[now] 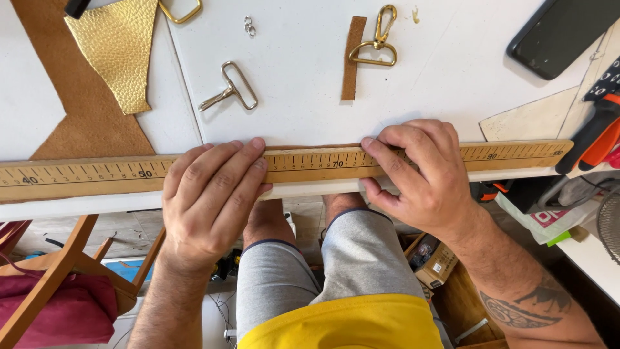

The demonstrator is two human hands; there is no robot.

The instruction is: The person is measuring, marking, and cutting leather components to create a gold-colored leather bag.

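A long wooden ruler (290, 167) lies flat along the near edge of a white bench (303, 71), its long axis running left to right across the whole view, with the right end tilted slightly toward the far side. A thin brown leather strip (310, 147) peeks out along the ruler's far edge between the two hands. The left hand (210, 197) lies palm down on the ruler, fingers stretched almost flat and pressing it to the bench rather than gripping it. The right hand (420, 178) presses down just to the right, fingers bent, fingertips on the ruler's top face and the thumb curled beneath the bench edge. Farther back on the bench lie a short brown leather tab (352, 61) touching a gold snap hook (378, 39), a silver clasp (229, 90), and at far left a gold textured leather piece (119, 48) on top of a larger tan leather piece (77, 110). A dark phone (562, 32) rests at far right, with orange-and-black tool handles (597, 132) near the right edge. Below the bench, the person's knees in grey shorts (323, 271) and a yellow shirt show, a wooden chair (71, 265) holding red cloth stands at left, and an open cardboard box (436, 262) with small items I cannot make out sits at right.
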